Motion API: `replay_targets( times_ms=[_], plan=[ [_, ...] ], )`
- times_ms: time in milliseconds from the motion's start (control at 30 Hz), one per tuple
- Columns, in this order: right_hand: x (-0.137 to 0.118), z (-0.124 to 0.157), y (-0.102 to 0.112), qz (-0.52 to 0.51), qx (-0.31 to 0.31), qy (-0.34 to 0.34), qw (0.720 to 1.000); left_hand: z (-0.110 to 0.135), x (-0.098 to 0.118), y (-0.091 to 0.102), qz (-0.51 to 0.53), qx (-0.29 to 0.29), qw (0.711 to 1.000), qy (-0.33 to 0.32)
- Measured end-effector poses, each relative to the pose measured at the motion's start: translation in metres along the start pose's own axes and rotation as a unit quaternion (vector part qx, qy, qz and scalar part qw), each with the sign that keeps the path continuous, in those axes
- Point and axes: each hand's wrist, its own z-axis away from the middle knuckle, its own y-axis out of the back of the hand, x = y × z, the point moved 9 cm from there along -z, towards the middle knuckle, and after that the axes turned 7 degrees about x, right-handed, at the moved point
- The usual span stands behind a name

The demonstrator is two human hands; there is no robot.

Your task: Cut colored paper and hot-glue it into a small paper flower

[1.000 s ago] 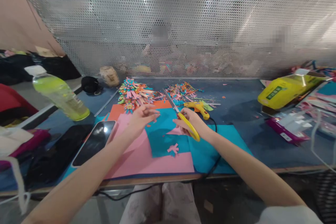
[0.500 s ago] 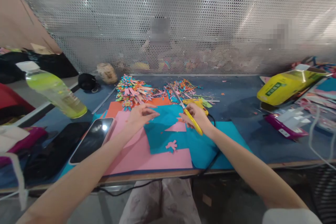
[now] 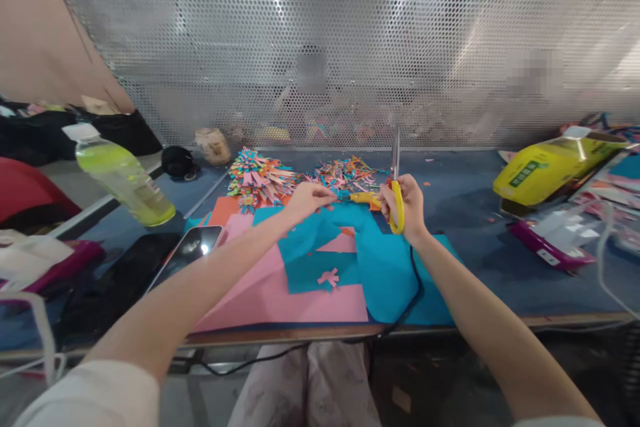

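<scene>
My right hand (image 3: pixel 407 208) grips yellow-handled scissors (image 3: pixel 397 193), blades pointing straight up and away from me. My left hand (image 3: pixel 309 199) reaches forward with fingers pinched together at the far edge of a blue paper sheet (image 3: pixel 320 240), close to a pile of coloured paper cuttings (image 3: pixel 260 180). What the fingers pinch is too small to make out. Pink sheets (image 3: pixel 280 293) lie under the blue one, with a small pink cut-out (image 3: pixel 329 276) on top. A yellow glue gun (image 3: pixel 364 197) lies between my hands.
A phone (image 3: pixel 187 251) lies left of the sheets beside a black case (image 3: pixel 115 287). A green drink bottle (image 3: pixel 123 177) stands at the left. A yellow packet (image 3: pixel 550 163) and a pink box (image 3: pixel 553 247) are on the right. Perforated metal screen (image 3: pixel 320 47) closes the back.
My right hand swung the scissors from slanting left to upright and moved right. My left hand reached farther forward to the blue sheet's far edge, which now lifts a little.
</scene>
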Motion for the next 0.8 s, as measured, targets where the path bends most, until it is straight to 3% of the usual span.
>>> replay_targets(
  times_ms=[167,300,367,467,633,800],
  plan=[
    [0.011,0.000,-0.003,0.019,-0.011,-0.002,1.000,-0.063,0.013,-0.035,-0.005,-0.004,0.998,-0.062],
    [0.018,0.000,-0.005,0.042,-0.022,-0.004,0.999,-0.075,0.026,-0.042,-0.030,-0.059,0.993,-0.101],
    [0.020,0.000,-0.007,0.050,-0.029,-0.007,0.998,-0.061,0.032,-0.033,-0.054,-0.072,0.989,-0.120],
    [0.020,0.003,-0.012,0.075,-0.050,-0.003,0.996,-0.022,0.032,-0.014,-0.100,-0.083,0.982,-0.138],
    [0.012,0.012,-0.023,0.155,-0.084,0.044,0.983,0.048,0.007,0.001,-0.202,-0.088,0.967,-0.129],
    [0.010,0.017,-0.030,0.209,-0.110,0.093,0.967,0.068,-0.008,0.004,-0.248,-0.042,0.960,-0.127]
  ],
)
